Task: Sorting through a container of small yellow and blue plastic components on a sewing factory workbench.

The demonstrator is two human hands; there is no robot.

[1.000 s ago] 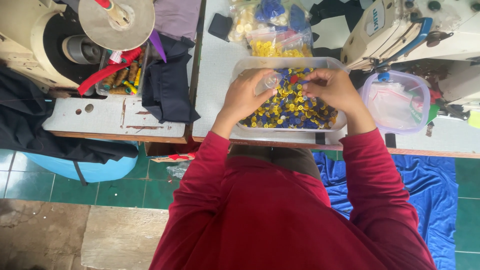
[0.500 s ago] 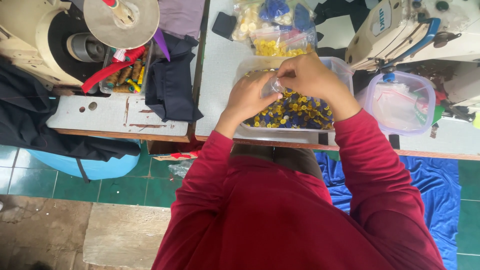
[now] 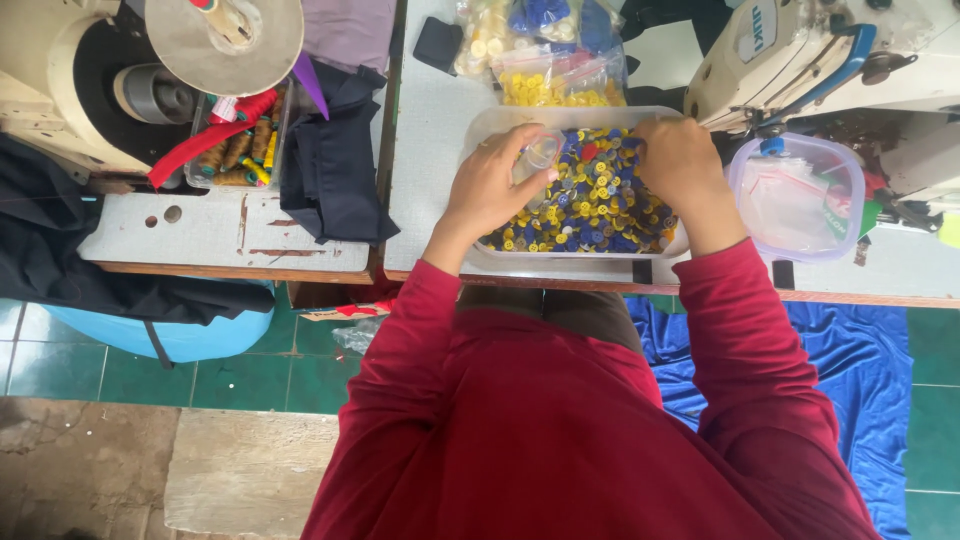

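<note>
Counter: white sewing counter point(image 3: 430, 150) runs across the top of my head view, with a wooden front edge; a second grey counter point(image 3: 215, 232) sits to its left.
Sewing machines: I see one cream machine point(image 3: 60, 80) at the far left and another cream machine point(image 3: 800, 50) at the upper right, its base just beside the right hand.
Cloth: dark fabric point(image 3: 335, 160) lies folded over the seam between the two counters; blue cloth point(image 3: 870, 370) is spread on the green tiled floor point(image 3: 120, 365) below.
Clothing: red long sleeves point(image 3: 560, 430) fill the lower middle of my view.
Button tub: clear plastic tub point(image 3: 490, 125) sits on the white counter near its front edge, filled with blue and yellow buttons point(image 3: 600, 205) and a few red ones.
Lidded tub: clear container with a lilac rim point(image 3: 797, 197) stands just right of the button tub, apart from it.
Bags: clear bags of yellow and blue buttons point(image 3: 560, 60) lie behind the tub.
Thread tray: spools and a red strap point(image 3: 235, 145) sit in a small tray on the grey counter.
Left hand: left hand point(image 3: 495, 185) rests over the tub's left part, its grip closed on a small clear plastic cup point(image 3: 543, 152), pinched between thumb and fingers above the buttons.
Right hand: right hand point(image 3: 680, 160) is down in the tub's right end, fingers curled among the buttons; I cannot tell whether that grip holds anything.
</note>
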